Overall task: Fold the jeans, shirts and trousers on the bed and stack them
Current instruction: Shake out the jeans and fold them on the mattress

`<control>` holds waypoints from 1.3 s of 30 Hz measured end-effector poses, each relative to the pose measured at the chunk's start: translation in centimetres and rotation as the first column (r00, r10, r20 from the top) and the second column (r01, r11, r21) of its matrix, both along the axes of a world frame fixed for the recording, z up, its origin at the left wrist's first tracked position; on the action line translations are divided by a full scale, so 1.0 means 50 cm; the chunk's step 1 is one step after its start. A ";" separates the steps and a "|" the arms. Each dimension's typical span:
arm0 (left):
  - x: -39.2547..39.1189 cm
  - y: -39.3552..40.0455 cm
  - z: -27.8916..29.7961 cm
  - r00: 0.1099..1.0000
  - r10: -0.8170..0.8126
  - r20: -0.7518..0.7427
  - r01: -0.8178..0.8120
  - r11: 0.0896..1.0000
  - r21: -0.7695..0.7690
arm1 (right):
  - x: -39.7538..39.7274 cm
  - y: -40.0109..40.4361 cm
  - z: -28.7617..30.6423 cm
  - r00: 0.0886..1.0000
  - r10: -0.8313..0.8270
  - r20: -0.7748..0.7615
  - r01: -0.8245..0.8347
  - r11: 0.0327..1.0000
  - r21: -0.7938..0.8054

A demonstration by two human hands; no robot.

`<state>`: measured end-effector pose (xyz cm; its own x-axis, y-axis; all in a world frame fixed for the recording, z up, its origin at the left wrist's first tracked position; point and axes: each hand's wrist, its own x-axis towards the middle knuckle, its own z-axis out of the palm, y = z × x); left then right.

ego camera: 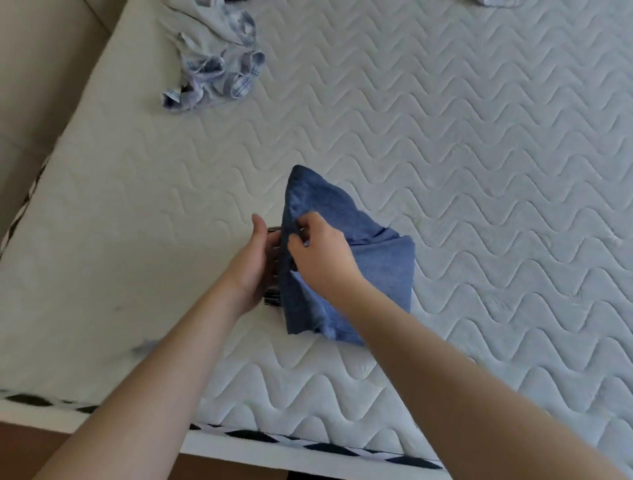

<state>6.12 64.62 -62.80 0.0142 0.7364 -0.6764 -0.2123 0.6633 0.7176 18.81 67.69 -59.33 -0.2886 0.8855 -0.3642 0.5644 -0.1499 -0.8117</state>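
1. A white mattress [445, 154] with a wavy quilted pattern fills most of the view.
2. A black-and-white patterned border [325, 447] runs along the near edge of the mattress and also along its left edge.
3. A beige surface [41, 68] lies at the far left, beside the mattress.
4. A brown floor [30, 448] shows at the near left corner.

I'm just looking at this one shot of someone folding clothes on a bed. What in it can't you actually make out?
All in the head view:
- Striped item: almost all hidden under the blue garment and behind the left hand; its kind is unclear.
- Right hand: its fingers curl into the blue cloth, tips hidden.
- Pale checked garment: crumpled, cut off by the top edge.
- Cloth at the top right: only a sliver shows.
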 end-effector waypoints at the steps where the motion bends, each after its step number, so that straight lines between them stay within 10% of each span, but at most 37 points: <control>1: -0.021 0.003 -0.013 1.000 0.006 -0.017 -0.007 1.000 -0.020 | -0.024 0.003 -0.018 1.000 0.015 0.017 -0.015 1.000 -0.008; 8: -0.123 -0.006 -0.145 0.992 -0.002 -0.125 -0.017 0.988 -0.154 | -0.035 0.006 -0.131 0.992 0.120 0.037 -0.114 0.985 -0.133; 15: -0.147 -0.002 -0.233 0.864 -0.042 -0.502 -0.024 0.992 -0.125 | 0.194 0.039 -0.243 0.893 -0.196 0.405 0.172 0.980 0.096; 21: -0.137 0.054 -0.241 0.638 -0.021 -0.770 0.084 0.996 0.043 | 0.288 0.079 -0.292 0.859 -0.407 0.309 0.489 0.831 -0.266; 25: -0.085 0.109 -0.215 0.254 0.045 -0.966 0.542 0.821 0.180 | 0.300 0.078 -0.312 0.875 -0.425 0.231 0.483 0.794 -0.369; 32: 0.111 0.184 -0.225 0.175 -0.218 -0.960 0.904 0.422 0.069 | 0.319 0.083 -0.316 0.903 -0.347 0.254 0.428 0.784 -0.450; 36: 0.173 0.226 -0.244 0.028 -0.290 -0.957 0.919 0.384 -0.089 | 0.323 0.086 -0.322 0.917 -0.292 0.272 0.386 0.818 -0.426; 39: 0.177 0.253 -0.242 0.108 -0.336 -0.936 0.877 0.475 -0.069 | 0.336 0.083 -0.336 0.917 -0.333 0.218 0.396 0.821 -0.411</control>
<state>14.97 77.25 -74.90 0.3311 0.8954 -0.2979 0.8945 -0.1972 0.4013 35.60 71.82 -76.14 0.1009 0.6550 -0.7488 0.4925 -0.6868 -0.5345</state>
